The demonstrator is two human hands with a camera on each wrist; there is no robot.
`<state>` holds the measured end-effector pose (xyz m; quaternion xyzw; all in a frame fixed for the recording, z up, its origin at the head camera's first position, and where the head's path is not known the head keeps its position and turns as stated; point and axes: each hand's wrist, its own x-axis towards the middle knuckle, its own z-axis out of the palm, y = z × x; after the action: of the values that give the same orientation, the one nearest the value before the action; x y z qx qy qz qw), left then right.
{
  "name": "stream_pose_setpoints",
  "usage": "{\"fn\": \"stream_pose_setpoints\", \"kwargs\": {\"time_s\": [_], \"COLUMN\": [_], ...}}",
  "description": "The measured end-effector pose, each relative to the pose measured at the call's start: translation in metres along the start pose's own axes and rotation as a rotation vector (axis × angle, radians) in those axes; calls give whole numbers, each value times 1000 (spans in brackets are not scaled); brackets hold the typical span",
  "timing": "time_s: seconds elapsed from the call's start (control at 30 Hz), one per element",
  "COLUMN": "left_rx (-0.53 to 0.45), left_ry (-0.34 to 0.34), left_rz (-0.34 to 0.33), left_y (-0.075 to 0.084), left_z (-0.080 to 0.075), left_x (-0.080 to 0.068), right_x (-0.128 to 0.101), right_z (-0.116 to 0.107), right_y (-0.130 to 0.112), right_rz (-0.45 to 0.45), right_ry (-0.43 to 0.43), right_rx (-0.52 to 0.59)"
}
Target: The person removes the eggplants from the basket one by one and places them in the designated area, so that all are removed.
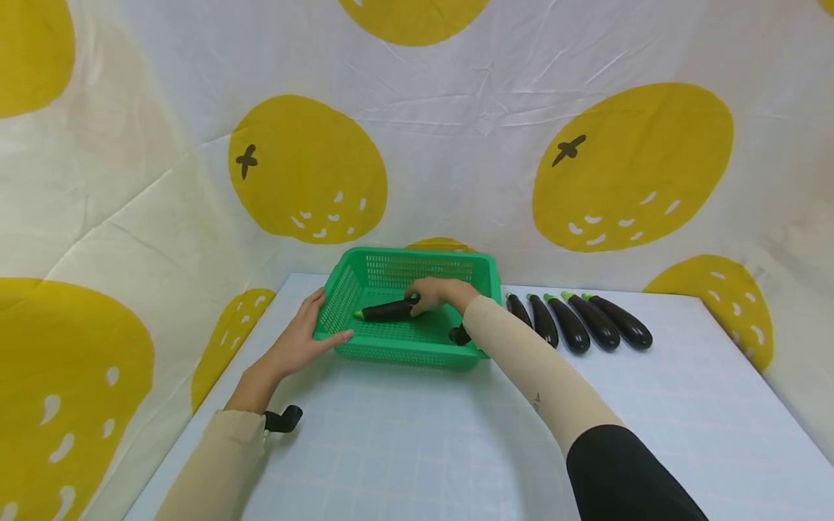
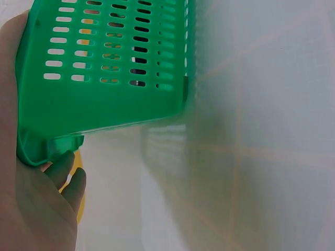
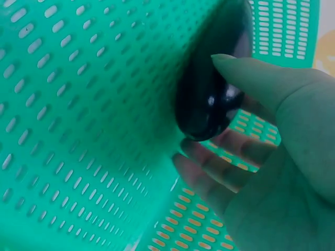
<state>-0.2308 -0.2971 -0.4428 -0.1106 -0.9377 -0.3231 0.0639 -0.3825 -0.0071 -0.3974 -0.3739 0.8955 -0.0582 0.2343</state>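
A green plastic basket (image 1: 410, 349) with slotted walls stands toward the back of the table. My left hand (image 1: 301, 341) grips its left end, thumb along the front rim; in the left wrist view the fingertips (image 2: 74, 188) curl beneath the rim. Inside the basket, a dark eggplant (image 1: 386, 311) lies lengthwise with its green stem end pointing left. My right hand (image 1: 433, 294) reaches in and holds it by the thick end. From the right wrist view, the thumb lies on the eggplant (image 3: 209, 99) and the other fingers are around its far side.
Several eggplants (image 1: 599, 322) lie in a row to the right of the basket, green stems toward the back. A white patterned cloth covers the table (image 1: 404, 441). Behind it hangs a fabric backdrop (image 1: 456, 174) with yellow fruit prints.
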Motion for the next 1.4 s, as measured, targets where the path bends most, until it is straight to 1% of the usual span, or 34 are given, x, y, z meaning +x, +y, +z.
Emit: {"fn": "stream_pose_setpoints", "kwargs": {"time_s": [0.27, 0.33, 0.5, 0.57, 0.77, 0.93, 1.03, 1.13, 1.2, 1.3, 1.4], "left_rx": [-1, -3, -14, -13, -11, -8, 2, 9, 12, 16, 15], "left_ry": [-6, -7, -2, 0, 3, -6, -16, -18, -20, -17, -8], "left_rz": [-17, -16, -10, -13, -25, -31, -27, -19, -16, -23, -27], "left_y": [2, 3, 3, 3, 3, 4, 5, 7, 7, 5, 3], "left_z": [-1, -1, 1, 2, 2, 1, 1, 1, 1, 1, -1], "left_x": [0, -1, -2, -3, -4, -4, -1, 1, 1, 0, -2], "right_x": [-5, -4, -1, -2, -7, -15, -22, -33, -40, -50, -60], "right_z": [0, 1, 2, 2, 3, 2, -2, -9, -14, -20, -25], "right_y": [-4, -3, 1, 1, -4, -8, -7, -8, -8, -13, -20], "right_rz": [85, 86, 20, 7, 61, 87, 67, 23, -8, -47, -61], "right_ry": [-102, -88, -2, 14, -12, -69, -99, -100, -80, -29, 21], "right_rx": [-44, -41, -29, -28, -25, -51, -42, 0, 35, 61, 99]}}
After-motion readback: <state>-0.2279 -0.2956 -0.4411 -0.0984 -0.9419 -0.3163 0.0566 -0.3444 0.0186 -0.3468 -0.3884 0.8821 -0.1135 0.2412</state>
